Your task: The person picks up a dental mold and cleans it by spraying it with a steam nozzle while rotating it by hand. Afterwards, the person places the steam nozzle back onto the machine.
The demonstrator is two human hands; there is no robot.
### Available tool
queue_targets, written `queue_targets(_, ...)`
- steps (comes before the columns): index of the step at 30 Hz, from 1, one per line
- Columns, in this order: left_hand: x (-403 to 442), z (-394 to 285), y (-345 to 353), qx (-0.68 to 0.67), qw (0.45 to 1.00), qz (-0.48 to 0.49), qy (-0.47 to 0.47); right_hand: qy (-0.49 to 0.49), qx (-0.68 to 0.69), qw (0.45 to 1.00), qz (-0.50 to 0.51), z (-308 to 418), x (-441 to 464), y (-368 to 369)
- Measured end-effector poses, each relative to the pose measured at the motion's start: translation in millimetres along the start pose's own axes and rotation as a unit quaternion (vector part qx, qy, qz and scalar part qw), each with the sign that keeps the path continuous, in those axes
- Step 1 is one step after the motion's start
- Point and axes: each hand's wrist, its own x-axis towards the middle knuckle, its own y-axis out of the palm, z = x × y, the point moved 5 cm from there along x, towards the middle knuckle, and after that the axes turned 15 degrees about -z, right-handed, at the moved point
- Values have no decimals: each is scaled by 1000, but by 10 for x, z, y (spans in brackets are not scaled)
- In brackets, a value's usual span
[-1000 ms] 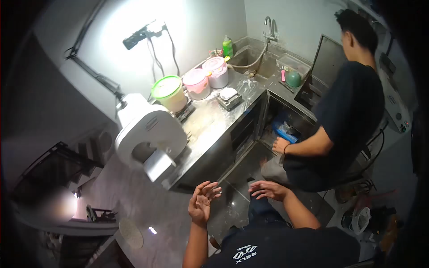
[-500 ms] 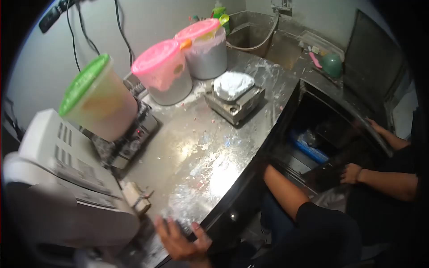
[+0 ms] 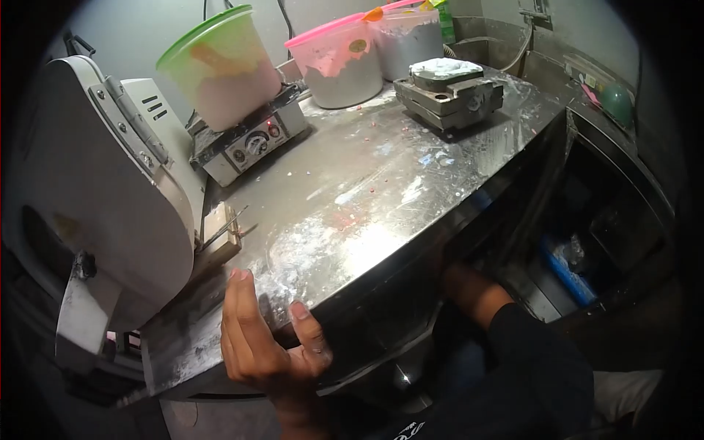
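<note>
My left hand (image 3: 268, 330) is at the front edge of the steel worktop (image 3: 293, 213), fingers up and thumb apart, with nothing in it. Just beyond its fingertips lies a pale block (image 3: 220, 227) with thin metal rods on it. My right hand (image 3: 455, 275) reaches below the worktop's front edge into shadow; its fingers are hidden, so what it touches cannot be made out. To the right of that arm is an open dark compartment (image 3: 609, 183) with a blue-edged item (image 3: 568, 271) and crumpled clear plastic inside.
A white machine (image 3: 110, 198) with a curved cover stands at left. Behind it, a green-lidded tub (image 3: 224, 81) sits on a hot plate (image 3: 257, 139). Pink-lidded tubs (image 3: 345, 70) of powder stand at the back, near a metal mould (image 3: 447, 95) topped with white powder. White residue marks the worktop.
My view has shifted down and left. My left hand is raised higher, fingers more upright. My right forearm is deeper in shadow. The other person's hands at the compartment are out of view.
</note>
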Motion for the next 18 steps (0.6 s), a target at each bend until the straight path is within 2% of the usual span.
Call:
queue_targets(4,-73,22,-59,-14,999,25,-16,-5,-1,1000,13,-72,57,-45)
queue_targets(6,39,-10,8,45,996,75,10,13,3,1000,20,-117,104,-296)
queue_targets(9,335,67,103,43,967,236,-81,71,24,996,38,-304,5,-821)
queue_targets(10,388,80,145,51,953,284,-91,98,39,994,36,-381,-53,-1086)
queue_targets(11,430,54,168,36,952,299,-62,133,58,989,24,-508,-139,-1294)
queue_targets(12,446,47,169,21,950,309,-37,170,86,982,-5,-630,-215,-1567)
queue_targets(13,442,64,158,6,936,349,-50,208,116,970,-42,-730,-293,-1841)
queue_targets(14,432,60,152,-5,920,386,-67,227,200,942,-143,-896,-355,-2148)
queue_targets(15,430,35,141,-16,903,422,-77,239,279,899,-237,-1037,-526,-2387)
queue_targets(16,430,7,133,-26,884,458,-89,306,403,811,-292,-831,-689,-2792)
queue_targets(17,446,-43,133,-37,861,500,-84,356,396,781,-326,-928,-855,-2924)
queue_targets(18,424,-54,148,-37,852,517,-65,379,326,806,-317,-979,-909,-3141)
